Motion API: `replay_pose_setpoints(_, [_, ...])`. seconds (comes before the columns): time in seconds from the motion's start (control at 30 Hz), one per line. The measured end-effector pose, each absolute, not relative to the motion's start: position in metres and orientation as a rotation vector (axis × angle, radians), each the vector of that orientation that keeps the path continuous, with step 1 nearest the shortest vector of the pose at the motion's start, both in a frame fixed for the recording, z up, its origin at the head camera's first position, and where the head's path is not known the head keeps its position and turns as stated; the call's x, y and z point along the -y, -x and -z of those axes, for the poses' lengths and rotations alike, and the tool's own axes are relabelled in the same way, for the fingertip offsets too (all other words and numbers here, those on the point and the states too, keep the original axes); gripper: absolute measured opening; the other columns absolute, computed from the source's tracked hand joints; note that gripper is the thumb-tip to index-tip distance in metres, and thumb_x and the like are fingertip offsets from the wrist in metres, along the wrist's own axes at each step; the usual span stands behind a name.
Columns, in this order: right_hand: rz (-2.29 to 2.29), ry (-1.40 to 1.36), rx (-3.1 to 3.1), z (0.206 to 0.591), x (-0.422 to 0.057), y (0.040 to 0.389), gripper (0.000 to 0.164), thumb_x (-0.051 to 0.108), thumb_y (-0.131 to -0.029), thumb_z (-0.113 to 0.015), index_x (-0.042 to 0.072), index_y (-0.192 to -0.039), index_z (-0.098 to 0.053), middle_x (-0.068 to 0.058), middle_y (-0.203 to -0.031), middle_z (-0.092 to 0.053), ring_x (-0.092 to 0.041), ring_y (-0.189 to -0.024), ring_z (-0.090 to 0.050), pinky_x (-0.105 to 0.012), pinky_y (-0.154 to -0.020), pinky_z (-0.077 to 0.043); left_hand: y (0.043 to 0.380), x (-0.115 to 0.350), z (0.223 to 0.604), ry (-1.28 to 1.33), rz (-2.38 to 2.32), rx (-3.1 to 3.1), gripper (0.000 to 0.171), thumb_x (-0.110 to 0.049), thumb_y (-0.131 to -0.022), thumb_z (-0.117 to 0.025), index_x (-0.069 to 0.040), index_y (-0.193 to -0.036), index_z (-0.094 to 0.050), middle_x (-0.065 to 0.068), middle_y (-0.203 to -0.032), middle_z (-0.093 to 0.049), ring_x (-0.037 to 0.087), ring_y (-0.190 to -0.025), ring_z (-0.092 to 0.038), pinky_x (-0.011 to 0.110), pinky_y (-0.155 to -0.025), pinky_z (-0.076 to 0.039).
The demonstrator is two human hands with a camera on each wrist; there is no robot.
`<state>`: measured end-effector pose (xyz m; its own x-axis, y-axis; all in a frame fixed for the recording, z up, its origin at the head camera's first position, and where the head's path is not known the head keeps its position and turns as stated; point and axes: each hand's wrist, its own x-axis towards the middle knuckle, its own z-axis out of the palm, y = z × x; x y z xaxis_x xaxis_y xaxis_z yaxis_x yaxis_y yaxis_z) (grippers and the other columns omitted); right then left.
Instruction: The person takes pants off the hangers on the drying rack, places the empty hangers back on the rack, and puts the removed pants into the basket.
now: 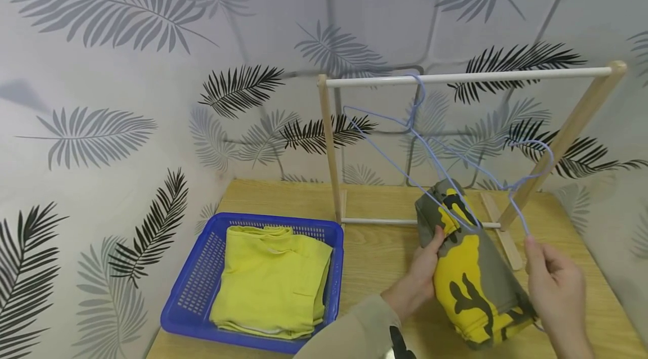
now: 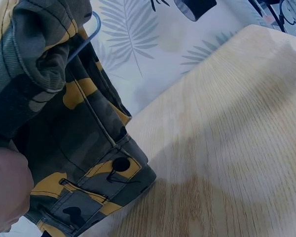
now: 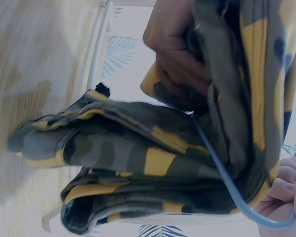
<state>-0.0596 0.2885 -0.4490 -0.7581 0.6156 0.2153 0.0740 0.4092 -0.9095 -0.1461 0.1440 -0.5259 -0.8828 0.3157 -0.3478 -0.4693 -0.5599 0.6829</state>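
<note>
left hand [image 1: 417, 277] was clamped on folded camouflage garment [image 1: 458, 269] over table [image 1: 377, 257]; right hand [image 1: 559, 288] pinched blue hanger [image 1: 518, 212], its wire [image 3: 218, 163] running into the folds. garment judged soft, moderately light, non-slippery; best taken by thick folded edge.

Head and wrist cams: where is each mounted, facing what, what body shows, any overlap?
Head: worn on the head, facing forward and down at rack, basket and camo garment; left hand, right hand and left sleeve show.
Left wrist: on that wrist, facing past the camo garment, across the table toward the wall; part of a hand at left.
Right wrist: on that wrist, facing the camo garment's folds and hanger; fingers at top, part of a hand lower right.
Shared: head and right wrist both show camo garment and hanger.
</note>
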Motion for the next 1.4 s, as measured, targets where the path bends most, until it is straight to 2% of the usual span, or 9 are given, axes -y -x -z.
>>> replay_pose_setpoints(0.13, [-1.318, 0.574, 2.162, 0.453, -0.292, 0.061, 0.055, 0.028, -0.108, -0.059, 0.005, -0.059, -0.050, 0.015, -0.048, -0.041, -0.006, -0.045, -0.033, -0.027, -0.043, -0.026, 0.147, -0.143, 0.527, 0.250, -2.412, -1.145, 0.041, -0.050, -0.101, -0.067, -0.014, -0.119, -0.073, -0.008, -0.103, -0.079, 0.005, -0.091, -0.072, 0.022, -0.090, -0.057])
replay_pose_setpoints(0.33, [-1.241, 0.478, 2.179, 0.461, -0.293, 0.065, 0.054, 0.021, -0.105, -0.063, 0.009, -0.054, -0.050, 0.016, -0.045, -0.041, -0.003, -0.042, -0.031, -0.025, -0.041, -0.025, 0.147, -0.142, 0.527, 0.254, -2.414, -1.135, 0.039, -0.050, -0.102, -0.066, -0.015, -0.117, -0.073, -0.010, -0.100, -0.078, 0.004, -0.090, -0.071, 0.020, -0.088, -0.057])
replay_pose_setpoints(0.77, [-1.264, 0.443, 2.315, 0.469, -0.302, 0.069, 0.058, 0.029, -0.110, -0.054, 0.005, -0.059, -0.047, 0.015, -0.047, -0.039, -0.009, -0.043, -0.033, -0.029, -0.044, -0.027, 0.149, -0.138, 0.519, 0.191, -2.377, -1.106, 0.039, -0.054, -0.102, -0.064, -0.018, -0.115, -0.072, -0.013, -0.097, -0.076, 0.001, -0.087, -0.069, 0.017, -0.084, -0.056])
replay_pose_setpoints(0.97, [-1.170, 0.473, 2.407, 0.471, -0.308, 0.069, 0.056, 0.035, -0.110, -0.053, 0.008, -0.061, -0.053, 0.017, -0.049, -0.043, -0.008, -0.047, -0.039, -0.031, -0.048, -0.031, 0.149, -0.138, 0.522, 0.172, -2.363, -1.109, 0.038, -0.053, -0.101, -0.065, -0.019, -0.115, -0.073, -0.014, -0.097, -0.076, 0.000, -0.088, -0.070, 0.017, -0.085, -0.056])
replay_pose_setpoints(1.2, [-1.023, 0.428, 2.541, 0.466, -0.308, 0.068, 0.058, 0.040, -0.112, -0.048, 0.007, -0.065, -0.053, 0.007, -0.050, -0.039, -0.009, -0.048, -0.034, -0.033, -0.047, -0.029, 0.148, -0.139, 0.522, 0.161, -2.320, -1.165, 0.038, -0.058, -0.093, -0.070, -0.021, -0.101, -0.073, -0.013, -0.090, -0.075, 0.001, -0.082, -0.070, 0.017, -0.079, -0.058])
replay_pose_setpoints(1.4, [-0.992, 0.481, 2.587, 0.465, -0.308, 0.071, 0.062, 0.044, -0.112, -0.046, 0.007, -0.063, -0.053, 0.003, -0.050, -0.038, -0.010, -0.050, -0.035, -0.035, -0.049, -0.029, 0.146, -0.138, 0.518, 0.026, -2.265, -1.146, 0.031, -0.048, -0.102, -0.066, -0.019, -0.111, -0.072, -0.014, -0.095, -0.075, 0.000, -0.086, -0.069, 0.016, -0.081, -0.057])
